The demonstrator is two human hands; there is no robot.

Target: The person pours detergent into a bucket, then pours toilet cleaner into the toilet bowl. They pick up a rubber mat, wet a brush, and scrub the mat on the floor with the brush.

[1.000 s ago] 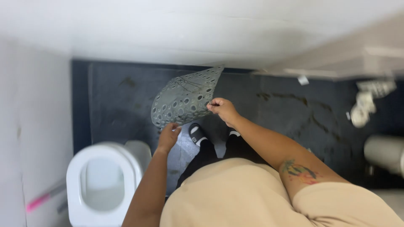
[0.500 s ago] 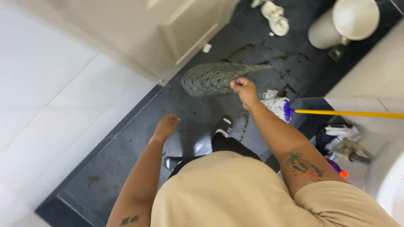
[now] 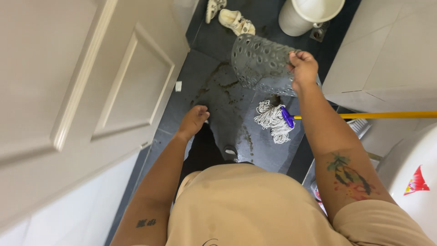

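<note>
My right hand point(image 3: 302, 68) grips the edge of a grey rubber mat point(image 3: 259, 61) dotted with round holes, and the mat hangs in the air over the dark tiled floor point(image 3: 214, 91). My left hand point(image 3: 195, 120) hangs free at my side, fingers loosely curled, holding nothing. Below the mat a string mop head point(image 3: 272, 120) lies on the wet floor, its purple socket joined to a yellow handle point(image 3: 364, 115) running off to the right.
A white panelled door point(image 3: 91, 82) fills the left side. A white bucket point(image 3: 309, 13) and a pair of pale sandals point(image 3: 230, 16) stand at the far end. White tiled wall point(image 3: 387, 54) rises at right, and a white appliance point(image 3: 409, 173) sits lower right. Dirty streaks mark the floor.
My view has swung round from the toilet side toward the door and bucket. My left hand let go of the mat, which now hangs from my right hand alone, further ahead.
</note>
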